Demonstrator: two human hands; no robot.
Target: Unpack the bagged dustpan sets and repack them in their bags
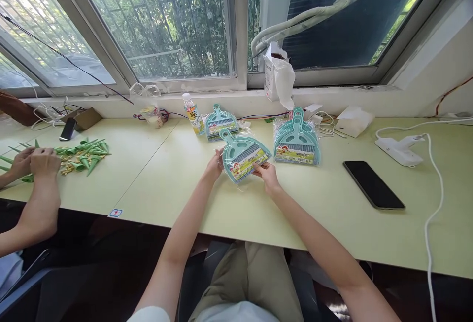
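Note:
A teal mini dustpan-and-brush set (243, 156) in clear wrapping, with a yellow label, is held just above the pale green table (177, 174). My left hand (215, 165) grips its left edge and my right hand (266, 173) grips its lower right edge. To the right lies a stack of the same teal sets (296, 140). Another such set (220, 123) rests farther back near a drink bottle (193, 113).
A black phone (373, 185) lies right of me, beyond it a white device with a cable (397, 148). A white carton (277, 76) stands on the sill. At far left another person's hands (35, 161) work on green cones (86, 154); a second phone (67, 128) lies behind.

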